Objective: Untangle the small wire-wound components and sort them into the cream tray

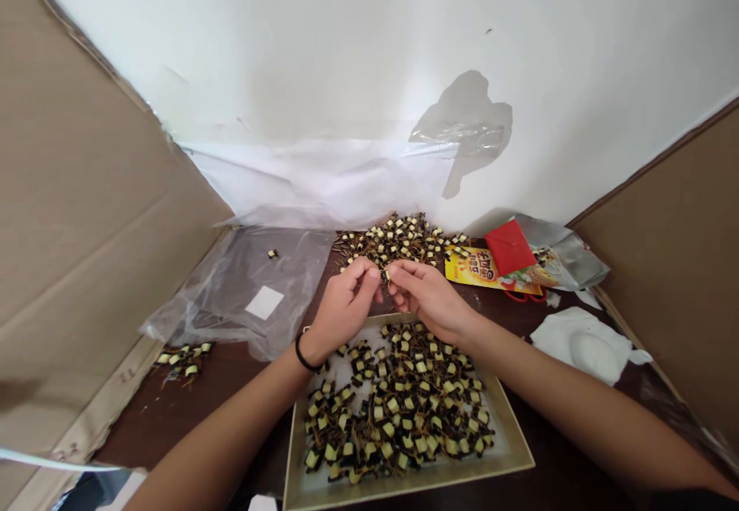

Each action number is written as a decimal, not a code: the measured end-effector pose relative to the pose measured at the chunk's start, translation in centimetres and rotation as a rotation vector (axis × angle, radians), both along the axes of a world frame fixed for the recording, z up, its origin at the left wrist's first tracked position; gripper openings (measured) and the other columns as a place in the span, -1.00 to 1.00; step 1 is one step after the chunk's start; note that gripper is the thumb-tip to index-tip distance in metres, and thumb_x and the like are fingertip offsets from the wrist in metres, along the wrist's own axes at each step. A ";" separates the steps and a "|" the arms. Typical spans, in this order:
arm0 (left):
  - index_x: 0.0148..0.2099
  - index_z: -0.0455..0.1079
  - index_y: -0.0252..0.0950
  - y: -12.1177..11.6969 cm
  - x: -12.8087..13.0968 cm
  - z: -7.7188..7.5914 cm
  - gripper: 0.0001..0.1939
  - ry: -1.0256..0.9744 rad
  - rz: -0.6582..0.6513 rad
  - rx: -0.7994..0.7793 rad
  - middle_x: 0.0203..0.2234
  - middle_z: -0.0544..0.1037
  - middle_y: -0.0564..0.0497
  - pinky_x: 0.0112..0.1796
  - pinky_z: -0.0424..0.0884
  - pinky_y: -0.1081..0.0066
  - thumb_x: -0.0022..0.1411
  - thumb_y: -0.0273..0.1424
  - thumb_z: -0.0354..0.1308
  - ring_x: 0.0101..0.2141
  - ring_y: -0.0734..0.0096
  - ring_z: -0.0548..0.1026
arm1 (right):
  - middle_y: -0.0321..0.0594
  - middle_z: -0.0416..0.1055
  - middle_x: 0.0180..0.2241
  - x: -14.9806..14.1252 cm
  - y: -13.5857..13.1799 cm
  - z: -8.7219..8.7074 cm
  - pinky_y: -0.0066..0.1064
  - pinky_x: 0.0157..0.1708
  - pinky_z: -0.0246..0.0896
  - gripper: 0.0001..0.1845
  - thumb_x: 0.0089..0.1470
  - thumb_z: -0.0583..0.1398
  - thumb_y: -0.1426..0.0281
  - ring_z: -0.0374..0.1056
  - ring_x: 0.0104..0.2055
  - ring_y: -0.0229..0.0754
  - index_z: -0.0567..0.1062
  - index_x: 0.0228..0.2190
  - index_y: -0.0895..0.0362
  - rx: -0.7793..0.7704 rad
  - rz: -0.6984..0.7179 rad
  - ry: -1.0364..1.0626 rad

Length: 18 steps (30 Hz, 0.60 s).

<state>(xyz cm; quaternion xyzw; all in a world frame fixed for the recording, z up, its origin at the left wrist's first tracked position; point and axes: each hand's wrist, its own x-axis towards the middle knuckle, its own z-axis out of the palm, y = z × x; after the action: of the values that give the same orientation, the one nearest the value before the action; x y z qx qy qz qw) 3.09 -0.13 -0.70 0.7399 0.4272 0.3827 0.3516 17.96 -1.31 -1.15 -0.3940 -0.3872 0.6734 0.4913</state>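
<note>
Both my hands meet above the far edge of a shallow tray [523, 449], fingertips pinched close together. Between them is a small coil [387, 274] with a yellow wrap and dark ends, mostly covered by the fingers. My right hand [430, 295] is closed on this coil. My left hand [350, 295], a black band on its wrist, is closed with thumb and forefinger at the coil's left side; whether it grips a wire of it is too small to tell. Many similar coils [404, 403] with thin copper-coloured leads fill the tray below.
Behind my hands lies a heap of coils [404, 234]. A clear plastic bag [231, 272] with one coil on it spreads left, near a small coil group [183, 361]. At right are a yellow packet [470, 267], a red envelope [510, 248] and crumpled tissue [580, 342]. Cardboard walls flank the table.
</note>
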 end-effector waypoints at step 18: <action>-0.41 0.34 -0.31 0.3 0.0 0.2 -0.74 -0.180 0.019 -0.139 -0.53 0.43 0.06 -0.46 0.29 0.51 0.24 -0.26 0.02 -0.52 0.52 0.35 | -0.41 0.32 -0.59 0.3 0.4 -0.4 -0.52 -0.57 0.01 -0.62 -0.21 0.39 0.16 0.15 -0.60 -0.43 0.43 -0.49 0.16 0.013 0.011 0.116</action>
<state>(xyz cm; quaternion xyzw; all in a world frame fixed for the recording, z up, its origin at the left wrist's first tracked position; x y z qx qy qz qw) 3.07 0.18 -0.45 0.6725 0.4262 0.4204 0.4353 18.24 -0.93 -1.56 -0.3491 -0.3643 0.6952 0.5119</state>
